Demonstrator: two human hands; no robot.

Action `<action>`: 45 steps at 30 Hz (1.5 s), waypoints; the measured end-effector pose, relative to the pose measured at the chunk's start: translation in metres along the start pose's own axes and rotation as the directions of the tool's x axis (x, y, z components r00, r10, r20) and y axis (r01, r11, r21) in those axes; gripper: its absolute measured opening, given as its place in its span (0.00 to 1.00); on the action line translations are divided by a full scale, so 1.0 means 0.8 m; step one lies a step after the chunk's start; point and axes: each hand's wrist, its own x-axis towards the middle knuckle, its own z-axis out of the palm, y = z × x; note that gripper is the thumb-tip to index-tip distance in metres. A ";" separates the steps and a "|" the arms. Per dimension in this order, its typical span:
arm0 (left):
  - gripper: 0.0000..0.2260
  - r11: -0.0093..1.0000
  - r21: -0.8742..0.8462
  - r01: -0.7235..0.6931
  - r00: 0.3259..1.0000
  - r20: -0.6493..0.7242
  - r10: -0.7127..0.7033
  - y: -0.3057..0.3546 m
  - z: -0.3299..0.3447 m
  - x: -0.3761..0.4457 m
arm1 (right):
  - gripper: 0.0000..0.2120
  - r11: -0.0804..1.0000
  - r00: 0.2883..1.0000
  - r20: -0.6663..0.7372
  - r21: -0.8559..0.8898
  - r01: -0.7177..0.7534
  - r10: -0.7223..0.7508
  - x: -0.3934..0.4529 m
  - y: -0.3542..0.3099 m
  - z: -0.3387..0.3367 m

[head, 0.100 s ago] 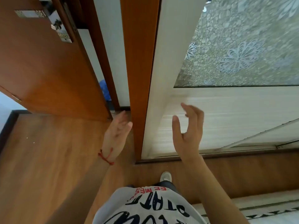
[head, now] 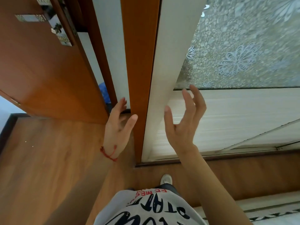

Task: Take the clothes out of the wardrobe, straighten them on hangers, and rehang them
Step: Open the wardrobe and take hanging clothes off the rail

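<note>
Upside-down lettering on the front of a white T-shirt (head: 146, 208), partly cut off at the bottom edge. Red letters near the hem: "EE ME". Below, larger black brush-style letters, roughly "START"; remainder not legible.

You stand on a wood floor (head: 48, 168) beside an open brown door (head: 40, 70), daylight on the dark skirting board (head: 7, 127).

Bright, even daylight; soft shadows on the brown wooden plank floor (head: 48, 159). Wide-angle bending tilts the uprights. Motion blur smears the frosted flower-patterned glass panel (head: 243, 46) at upper right.
</note>
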 end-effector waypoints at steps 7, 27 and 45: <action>0.30 0.989 0.006 -0.145 0.987 -0.063 0.145 0.037 0.011 0.034 | 0.30 0.980 0.993 0.000 -0.166 0.113 -0.114 0.024 0.000 0.043; 0.45 0.984 0.039 -0.177 0.979 -0.092 0.180 0.043 0.009 0.034 | 0.25 0.922 0.995 -0.002 -0.376 0.087 -0.095 0.038 0.030 0.006; 0.22 0.710 -0.037 -0.703 0.692 0.191 0.696 0.201 0.174 0.043 | 0.31 0.860 0.962 -0.128 -0.431 -0.273 0.241 0.060 0.113 -0.095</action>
